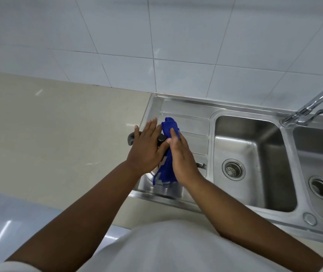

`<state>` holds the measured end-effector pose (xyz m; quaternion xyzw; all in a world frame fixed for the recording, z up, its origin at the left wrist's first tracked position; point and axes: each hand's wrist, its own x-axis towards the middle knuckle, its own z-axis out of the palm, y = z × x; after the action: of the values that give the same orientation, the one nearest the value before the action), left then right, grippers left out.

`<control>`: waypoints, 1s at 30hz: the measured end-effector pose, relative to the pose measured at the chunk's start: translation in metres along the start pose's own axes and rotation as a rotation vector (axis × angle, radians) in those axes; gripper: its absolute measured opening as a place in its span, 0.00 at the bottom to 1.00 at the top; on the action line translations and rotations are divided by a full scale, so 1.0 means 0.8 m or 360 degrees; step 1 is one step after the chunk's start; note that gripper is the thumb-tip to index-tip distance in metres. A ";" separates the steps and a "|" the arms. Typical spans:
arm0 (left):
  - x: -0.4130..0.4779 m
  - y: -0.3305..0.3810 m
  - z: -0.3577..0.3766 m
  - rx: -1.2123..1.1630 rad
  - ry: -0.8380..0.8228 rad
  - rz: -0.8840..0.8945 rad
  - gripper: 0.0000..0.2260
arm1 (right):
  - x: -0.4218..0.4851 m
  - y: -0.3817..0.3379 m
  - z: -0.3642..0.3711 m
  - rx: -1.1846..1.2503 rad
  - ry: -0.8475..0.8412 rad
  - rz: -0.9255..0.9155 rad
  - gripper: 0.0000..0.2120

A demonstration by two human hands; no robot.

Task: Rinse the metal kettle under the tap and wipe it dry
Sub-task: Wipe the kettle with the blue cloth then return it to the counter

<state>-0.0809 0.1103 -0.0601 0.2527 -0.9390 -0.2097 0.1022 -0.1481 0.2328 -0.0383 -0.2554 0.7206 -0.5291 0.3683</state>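
Head view, only one I've got. Kettle sits on the ribbed drainboard of the steel sink, left of the basins, and I see very little of it: a strip of shiny metal body low between the wrists, the black lid knob and the end of a grey handle poking out left.

Left hand lies flat on top of the kettle, fingers straight and together, thumb next to the knob. It's pressing down, not gripping.

Right hand is pressed against the kettle's right side with a blue cloth trapped under the palm. Fingers mostly extended, not curled round the cloth. Cloth bunches up above the fingertips and hangs in a ragged edge below the wrist.

Tap is at the far right, well apart from the kettle, spout running out of frame. I see no water stream. Near basin shows a drain strainer. Beige counter to the left.
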 end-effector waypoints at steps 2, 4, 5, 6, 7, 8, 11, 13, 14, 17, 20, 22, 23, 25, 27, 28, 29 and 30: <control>0.000 -0.005 -0.002 -0.0031 -0.0023 0.0037 0.44 | 0.008 -0.031 -0.012 -0.0044 -0.0159 0.0142 0.30; 0.000 -0.010 -0.004 -0.0054 -0.0049 0.0082 0.43 | 0.019 -0.049 -0.022 -0.0186 -0.0337 0.0210 0.31; 0.001 -0.012 -0.004 -0.0057 -0.0060 0.0104 0.42 | 0.025 -0.052 -0.026 -0.0252 -0.0402 0.0222 0.33; 0.002 -0.014 -0.005 -0.0056 -0.0069 0.0125 0.40 | 0.029 -0.054 -0.029 -0.0285 -0.0447 0.0238 0.33; 0.003 -0.016 -0.006 -0.0056 -0.0077 0.0145 0.38 | 0.035 -0.052 -0.031 -0.0293 -0.0479 0.0246 0.32; 0.003 -0.018 -0.007 -0.0059 -0.0084 0.0161 0.36 | 0.038 -0.051 -0.034 -0.0271 -0.0505 0.0251 0.29; 0.003 -0.020 -0.010 -0.0077 -0.0108 0.0191 0.34 | 0.042 -0.043 -0.045 -0.0202 -0.0567 0.0276 0.26; 0.003 -0.021 -0.012 -0.0088 -0.0124 0.0204 0.34 | 0.046 -0.029 -0.047 -0.0170 -0.0554 0.0281 0.28; 0.003 -0.022 -0.013 -0.0097 -0.0132 0.0215 0.34 | 0.048 -0.019 -0.046 -0.0148 -0.0530 0.0277 0.29; 0.006 -0.023 -0.015 -0.0119 -0.0169 0.0240 0.35 | 0.050 0.014 -0.041 0.0027 -0.0437 0.0281 0.29; 0.009 -0.020 -0.018 0.0172 -0.0158 0.0151 0.39 | 0.042 0.034 -0.035 0.0135 -0.0387 0.0227 0.32; 0.007 -0.013 -0.020 0.0396 -0.0141 -0.0029 0.43 | 0.036 0.048 -0.030 0.0145 -0.0367 0.0184 0.39; 0.005 -0.010 -0.020 0.0413 -0.0170 -0.0117 0.45 | 0.032 0.053 -0.027 0.0153 -0.0364 0.0161 0.42; 0.002 -0.006 -0.019 0.0285 -0.0270 -0.0228 0.47 | 0.023 0.062 -0.023 0.0177 -0.0334 0.0124 0.46; 0.001 -0.007 -0.020 0.0150 -0.0317 -0.0215 0.47 | 0.011 0.062 -0.019 0.0160 -0.0300 0.0057 0.47; 0.002 -0.008 -0.022 0.0118 -0.0328 -0.0185 0.46 | 0.006 0.064 -0.018 0.0104 -0.0302 -0.0018 0.46; 0.002 -0.010 -0.024 0.0102 -0.0346 -0.0154 0.46 | 0.001 0.064 -0.017 0.0020 -0.0318 -0.0120 0.44; 0.004 -0.012 -0.025 0.0092 -0.0368 -0.0121 0.45 | -0.001 0.063 -0.018 -0.0065 -0.0334 -0.0235 0.43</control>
<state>-0.0733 0.0944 -0.0458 0.2650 -0.9399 -0.2141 -0.0221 -0.1582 0.2574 -0.0837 -0.3690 0.6679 -0.5103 0.3966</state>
